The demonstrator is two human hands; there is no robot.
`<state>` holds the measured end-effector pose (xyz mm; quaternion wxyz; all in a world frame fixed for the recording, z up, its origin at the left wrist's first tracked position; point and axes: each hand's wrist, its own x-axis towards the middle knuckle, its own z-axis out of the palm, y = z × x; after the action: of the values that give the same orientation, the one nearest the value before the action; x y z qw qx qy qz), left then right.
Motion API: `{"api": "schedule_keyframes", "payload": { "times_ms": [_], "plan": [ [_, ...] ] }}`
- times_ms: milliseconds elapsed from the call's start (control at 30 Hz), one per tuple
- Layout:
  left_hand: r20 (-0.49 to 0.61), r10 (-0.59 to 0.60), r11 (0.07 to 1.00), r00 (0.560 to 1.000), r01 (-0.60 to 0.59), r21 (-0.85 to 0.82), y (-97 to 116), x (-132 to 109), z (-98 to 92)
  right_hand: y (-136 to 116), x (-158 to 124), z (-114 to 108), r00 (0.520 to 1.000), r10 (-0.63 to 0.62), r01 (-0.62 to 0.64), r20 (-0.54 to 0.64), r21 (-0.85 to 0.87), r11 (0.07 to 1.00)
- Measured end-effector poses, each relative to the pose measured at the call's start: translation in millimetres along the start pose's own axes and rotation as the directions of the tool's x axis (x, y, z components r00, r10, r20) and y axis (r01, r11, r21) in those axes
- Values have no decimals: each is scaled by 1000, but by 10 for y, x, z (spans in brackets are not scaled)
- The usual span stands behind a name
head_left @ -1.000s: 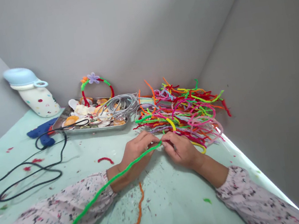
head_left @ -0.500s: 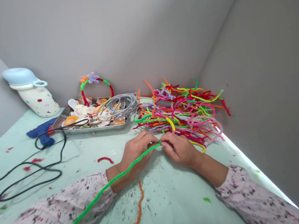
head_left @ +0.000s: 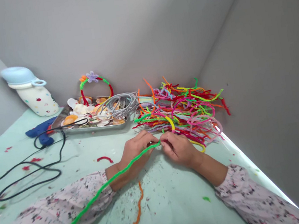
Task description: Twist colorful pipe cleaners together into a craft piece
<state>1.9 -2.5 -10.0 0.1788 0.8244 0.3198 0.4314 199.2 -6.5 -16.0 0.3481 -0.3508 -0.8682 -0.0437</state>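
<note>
A long green pipe cleaner (head_left: 101, 188) runs from between my fingertips down across my left forearm, its free end lying over the sleeve. My left hand (head_left: 136, 154) is closed, pinching near the pipe cleaner's upper end. Facing it, my right hand (head_left: 180, 148) is closed too, thumb and forefinger gripping the same end. The fingertips of both hands nearly meet, and a small green tip shows just above them. What lies inside the pinch is mostly hidden. Below the hands, a short orange pipe cleaner piece (head_left: 139, 204) rests on the table.
Behind my hands lies a heap of coloured pipe cleaners (head_left: 189, 115). A metal tray (head_left: 98, 128) holds shells, coiled grey wire (head_left: 122, 105) and a flowered hoop (head_left: 110, 88). Left are a blue glue gun (head_left: 40, 130), its black cable (head_left: 59, 168) and a tilted bottle (head_left: 36, 99).
Hardly anything differs. Both hands keep their pinch on the green pipe cleaner in the same place, and the view has shifted very slightly.
</note>
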Motion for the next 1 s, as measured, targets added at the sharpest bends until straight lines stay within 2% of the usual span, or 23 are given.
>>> {"api": "schedule_keyframes", "payload": {
  "times_ms": [433, 700, 1000],
  "plan": [
    [44, -2, 999, 999, 5, -53, 24, -21, -47, -7, 0, 5, 1000, 5, -5, 8, -8, 1000],
    [-19, -11, 995, 1000, 9, -102, 21, -10, -7, 6, -8, 1, 999, -2, 1, 32, 27, 1000],
    [-23, -82, 996, 996, 81, -39, 1, -18, 35, 16, -5, -9, 999, -6, 5, 38, 26, 1000]
  ]
}}
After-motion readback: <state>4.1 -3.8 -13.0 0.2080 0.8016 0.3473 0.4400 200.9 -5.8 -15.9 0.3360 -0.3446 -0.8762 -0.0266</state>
